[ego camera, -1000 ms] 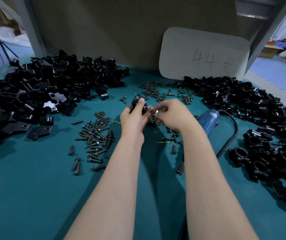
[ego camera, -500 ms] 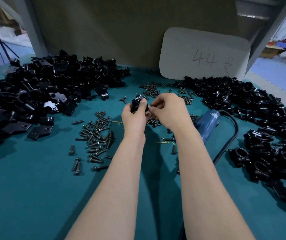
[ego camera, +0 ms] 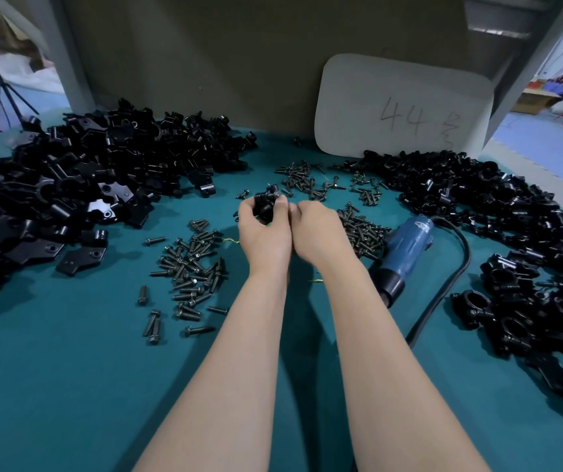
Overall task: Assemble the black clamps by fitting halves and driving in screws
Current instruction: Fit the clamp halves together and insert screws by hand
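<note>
Fingers [ego camera: 282, 202] of the left hand [ego camera: 263, 233] grip the small black metal clamp [ego camera: 264, 207]; the right hand [ego camera: 317, 229] curls beside it, hold unseen. Screw-starting step, I'd say; blue power driver [ego camera: 406, 250] likely next.

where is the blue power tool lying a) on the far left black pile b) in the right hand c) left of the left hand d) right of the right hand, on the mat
d: the blue power tool lies on the green mat right of the right hand

Factory assembly bench: clamp-part heaps [ego camera: 110, 172], loose screws [ego camera: 190, 267], power screwdriver [ego camera: 406, 247].
</note>
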